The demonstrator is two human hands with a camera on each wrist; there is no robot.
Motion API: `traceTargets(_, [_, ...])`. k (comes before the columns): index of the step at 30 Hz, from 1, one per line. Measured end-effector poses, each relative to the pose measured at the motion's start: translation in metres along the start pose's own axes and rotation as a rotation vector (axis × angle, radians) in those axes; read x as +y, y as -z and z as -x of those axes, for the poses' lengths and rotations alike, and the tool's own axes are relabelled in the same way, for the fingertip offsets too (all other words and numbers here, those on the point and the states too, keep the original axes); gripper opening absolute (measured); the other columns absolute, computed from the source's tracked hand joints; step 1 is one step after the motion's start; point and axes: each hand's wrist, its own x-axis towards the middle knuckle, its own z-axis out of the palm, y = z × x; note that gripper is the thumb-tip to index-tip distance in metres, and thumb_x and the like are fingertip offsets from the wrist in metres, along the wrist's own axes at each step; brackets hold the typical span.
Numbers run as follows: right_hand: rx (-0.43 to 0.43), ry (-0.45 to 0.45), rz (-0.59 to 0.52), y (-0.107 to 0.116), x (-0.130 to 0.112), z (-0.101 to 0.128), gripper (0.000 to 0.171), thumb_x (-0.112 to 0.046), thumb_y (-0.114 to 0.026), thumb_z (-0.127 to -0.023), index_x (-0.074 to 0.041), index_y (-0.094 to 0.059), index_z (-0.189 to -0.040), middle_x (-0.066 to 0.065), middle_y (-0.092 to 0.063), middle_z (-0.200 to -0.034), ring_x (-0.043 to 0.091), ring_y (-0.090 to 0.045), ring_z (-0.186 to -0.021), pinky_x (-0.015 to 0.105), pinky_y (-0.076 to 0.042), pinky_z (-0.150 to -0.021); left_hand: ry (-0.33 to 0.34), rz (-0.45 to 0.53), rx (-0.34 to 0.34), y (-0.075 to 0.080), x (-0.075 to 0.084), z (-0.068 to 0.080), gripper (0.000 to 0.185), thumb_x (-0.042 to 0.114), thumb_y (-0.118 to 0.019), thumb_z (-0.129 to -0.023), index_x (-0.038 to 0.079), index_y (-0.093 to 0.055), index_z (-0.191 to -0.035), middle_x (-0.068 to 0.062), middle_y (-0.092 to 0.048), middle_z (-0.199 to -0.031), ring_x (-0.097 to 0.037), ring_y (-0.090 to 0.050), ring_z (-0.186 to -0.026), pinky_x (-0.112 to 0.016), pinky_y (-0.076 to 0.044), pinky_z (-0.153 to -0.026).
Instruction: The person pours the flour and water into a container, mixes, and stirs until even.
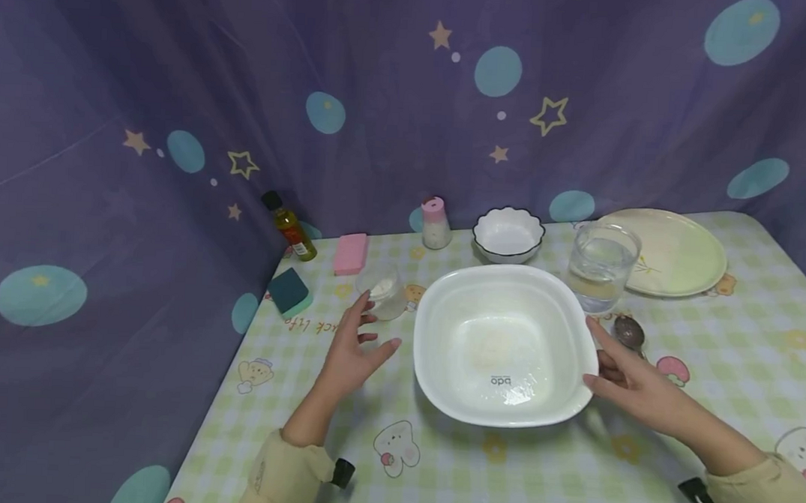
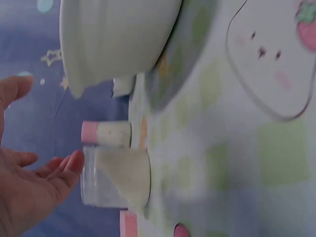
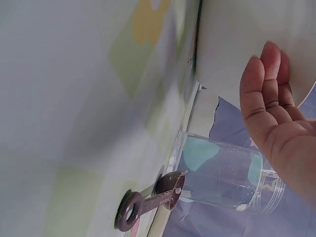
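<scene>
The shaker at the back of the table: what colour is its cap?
Pink: the shaker has a pink cap, clearest in the head view.

Two bowls (image 1: 503, 346), two sponges (image 1: 350, 254), one plate (image 1: 673, 252)

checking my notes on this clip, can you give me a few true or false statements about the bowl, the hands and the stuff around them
1. The right hand touches the rim of the big white bowl. True.
2. The left hand grips the oil bottle. False: it is open beside a small clear cup, and the bottle stands far back.
3. A glass of water stands to the bowl's right. True.
4. The plate sits inside the big bowl. False: it lies on the table behind the glass.
5. A spoon lies by the glass. True.
</scene>
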Motion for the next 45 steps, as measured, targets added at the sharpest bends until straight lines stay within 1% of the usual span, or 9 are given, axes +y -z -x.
traceTargets(2, [-0.001,-0.008,-0.001,0.0,0.0,0.0,0.081,0.004,-0.057,-0.095,0.0,-0.002,-0.155,0.04,-0.054,-0.121,0.001,-0.06,-0.106,0.021,-0.053,-0.077,-0.019,0.023,-0.058,-0.002,0.011,0.007,0.089,0.013,-0.076,-0.086,0.006,-0.021,-0.155,-0.018,-0.037,-0.146,-0.034,-0.045,-0.125,-0.045,-0.047,-0.095])
traceTargets(6, [-0.001,-0.006,-0.003,0.0,0.0,-0.001,0.081,0.004,-0.057,-0.095,0.001,-0.003,-0.155,0.04,-0.054,-0.121,0.001,-0.06,-0.105,0.021,-0.053,-0.077,-0.043,0.067,-0.166,-0.011,0.012,0.016,0.094,0.012,-0.077,-0.085,0.01,-0.016,-0.157,-0.014,-0.038,-0.146,-0.035,-0.047,-0.125,-0.045,-0.048,-0.094])
traceTargets(11, [0.001,-0.002,0.002,0.0,0.0,-0.001,0.081,0.004,-0.057,-0.095,0.001,-0.003,-0.155,0.04,-0.054,-0.121,0.001,-0.06,-0.105,0.022,-0.053,-0.077,-0.049,0.087,-0.271,-0.022,0.002,0.018,0.101,0.02,-0.081,-0.082,0.024,-0.014,-0.157,-0.007,-0.048,-0.136,-0.022,-0.055,-0.112,-0.039,-0.05,-0.089])
traceTargets(15, [0.003,-0.005,0.003,-0.001,0.0,-0.001,0.081,0.004,-0.057,-0.095,0.001,-0.003,-0.155,0.04,-0.053,-0.122,0.0,-0.059,-0.106,0.021,-0.053,-0.077,-0.048,0.12,-0.32,-0.028,0.002,0.019,0.101,0.018,-0.08,-0.082,0.024,-0.013,-0.157,-0.007,-0.054,-0.123,-0.019,-0.057,-0.1,-0.04,-0.051,-0.086])
traceTargets(20, [0.003,-0.001,-0.001,-0.001,0.001,-0.001,0.081,0.004,-0.057,-0.095,0.002,-0.003,-0.155,0.041,-0.053,-0.122,0.0,-0.059,-0.107,0.021,-0.053,-0.078,-0.064,0.131,-0.364,-0.032,0.007,0.023,0.103,0.011,-0.079,-0.082,0.019,-0.009,-0.158,-0.012,-0.055,-0.116,-0.025,-0.057,-0.094,-0.045,-0.051,-0.082])
traceTargets(25, [-0.002,-0.007,0.007,0.0,0.001,-0.001,0.08,0.003,-0.057,-0.095,0.003,-0.003,-0.154,0.038,-0.055,-0.121,0.001,-0.06,-0.105,0.02,-0.052,-0.078,-0.095,0.143,-0.399,-0.026,0.029,0.028,0.105,0.007,-0.078,-0.082,0.005,-0.004,-0.157,-0.022,-0.057,-0.113,-0.031,-0.056,-0.093,-0.048,-0.051,-0.08])
traceTargets(31, [-0.001,-0.045,0.063,0.003,0.0,-0.001,0.081,-0.001,-0.06,-0.095,0.001,-0.006,-0.155,0.027,-0.064,-0.115,0.001,-0.062,-0.101,0.02,-0.052,-0.077,-0.058,0.158,-0.423,-0.023,0.042,0.031,0.107,0.009,-0.078,-0.083,0.004,0.0,-0.156,-0.022,-0.06,-0.105,-0.03,-0.06,-0.086,-0.039,-0.053,-0.076])
traceTargets(38, [-0.016,-0.067,0.062,0.011,-0.003,-0.004,0.074,-0.002,-0.056,-0.098,0.003,-0.009,-0.155,0.009,-0.064,-0.094,0.01,-0.065,-0.08,0.025,-0.053,-0.069,-0.035,0.156,-0.438,-0.024,0.04,0.031,0.11,0.009,-0.079,-0.082,0.006,0.001,-0.156,-0.022,-0.065,-0.101,-0.027,-0.062,-0.081,-0.038,-0.053,-0.075])
traceTargets(45, [0.038,-0.161,0.162,0.024,-0.007,-0.008,0.067,-0.013,-0.054,-0.101,0.0,-0.016,-0.155,0.009,-0.061,-0.099,0.009,-0.065,-0.084,0.028,-0.055,-0.07,-0.035,0.152,-0.421,-0.033,0.017,0.027,0.112,0.011,-0.08,-0.081,0.014,0.002,-0.157,-0.018,-0.065,-0.099,-0.025,-0.062,-0.081,-0.037,-0.052,-0.075])
